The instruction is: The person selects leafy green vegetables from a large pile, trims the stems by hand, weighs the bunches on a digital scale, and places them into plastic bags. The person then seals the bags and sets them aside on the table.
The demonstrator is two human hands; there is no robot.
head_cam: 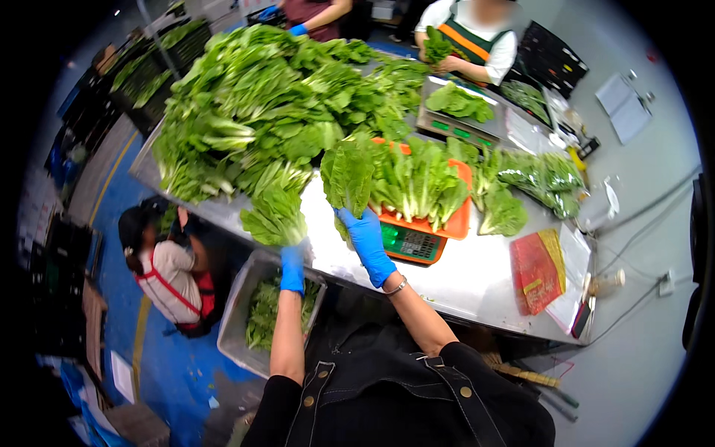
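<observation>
Both my hands wear blue gloves. My left hand (293,265) is at the table's front edge, closed on the base of a bunch of leafy greens (273,215); its fingers are partly blurred. My right hand (363,240) grips the lower end of a few upright lettuce leaves (347,176), just left of an orange tray (461,209). Pale-stemmed leaf lettuce (416,184) fills that tray, which sits on an orange digital scale (410,243) with a green display. A large heap of leafy greens (251,95) covers the left and back of the metal table (463,279).
Below the table's edge stands a grey bin (234,313) with leafy scraps. A second scale (458,131), bagged greens (544,179) and a red-yellow bag (536,271) lie right. One person (173,274) crouches at left; two others (475,39) (318,17) are across the table.
</observation>
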